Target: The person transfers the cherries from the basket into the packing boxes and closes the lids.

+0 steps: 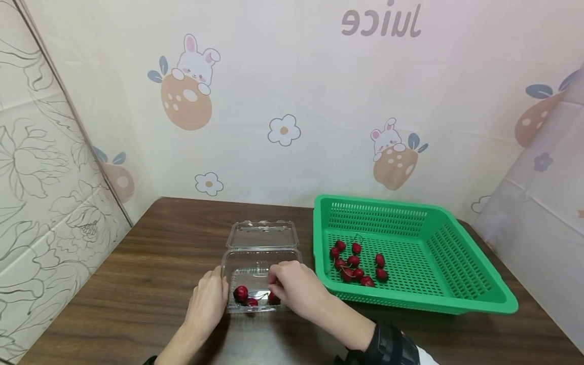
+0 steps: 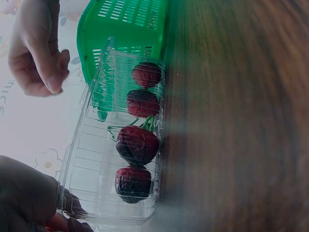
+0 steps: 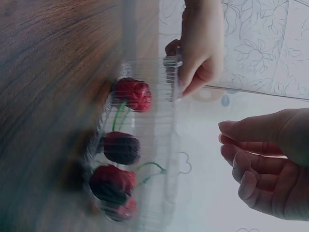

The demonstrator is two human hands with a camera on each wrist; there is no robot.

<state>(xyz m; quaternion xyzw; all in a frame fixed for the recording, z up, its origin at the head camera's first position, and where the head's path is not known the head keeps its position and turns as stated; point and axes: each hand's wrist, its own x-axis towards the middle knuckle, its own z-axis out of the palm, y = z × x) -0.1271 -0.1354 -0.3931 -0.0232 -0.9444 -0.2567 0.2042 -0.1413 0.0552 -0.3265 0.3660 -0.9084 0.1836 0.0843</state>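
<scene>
A clear plastic clamshell box point(image 1: 248, 276) stands on the table with its lid point(image 1: 263, 235) folded back. Several dark red cherries point(image 1: 241, 294) lie along its near side; green stems show on some in the wrist views. My left hand point(image 1: 207, 299) grips the box's left rim between thumb and fingers. Above the right part of the box is my right hand point(image 1: 296, 289), partly covering it in the head view. Its fingers are loosely bent with nothing between them, and a gap separates them from the cherries point(image 3: 121, 147) in the right wrist view.
To the right of the box stands a green perforated basket point(image 1: 383, 202) with several cherries point(image 1: 353, 261) in its left part. The wooden table point(image 1: 137, 274) reaches back to a printed wall cloth point(image 1: 283, 162).
</scene>
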